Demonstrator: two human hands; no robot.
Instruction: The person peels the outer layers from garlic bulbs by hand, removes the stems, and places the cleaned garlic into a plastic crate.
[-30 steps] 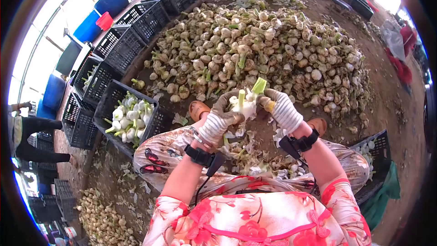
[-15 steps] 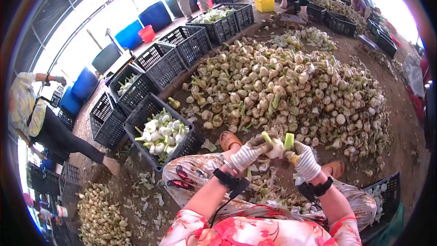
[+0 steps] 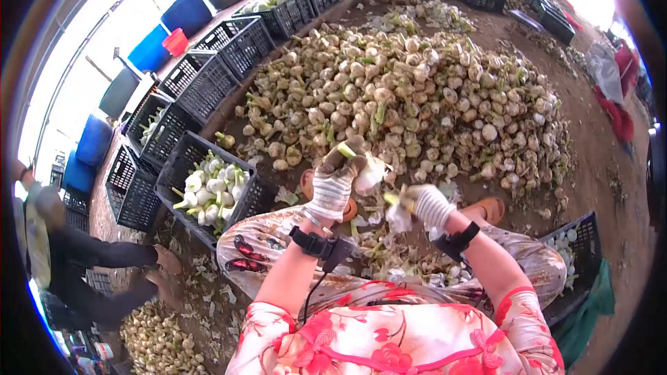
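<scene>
My left hand (image 3: 338, 179), in a grimy white knit glove, is closed around a garlic bulb (image 3: 372, 173). The bulb's pale green stem pokes up between the fingers, and its white side faces right. Lower and to the right, my right hand (image 3: 425, 205), gloved the same way, is closed with its fingers pointing left. A yellow-green stalk end and a white papery garlic skin (image 3: 399, 218) show at its fingertips. Between my legs lies a litter of peeled skins and stalk bits (image 3: 389, 257). A big heap of unpeeled garlic (image 3: 417, 104) rises just beyond both hands.
At my left knee a black crate (image 3: 251, 201) holds cleaned white garlic. More black crates (image 3: 208, 87) line up behind it. Another crate (image 3: 594, 250) with garlic stands at my right. A person (image 3: 76, 250) is at far left by a smaller garlic pile (image 3: 160, 340).
My hands were close together at the bulb; now they are apart, the left raised with the bulb, the right lower with skin. The view has shifted, and the person at left has bent down.
</scene>
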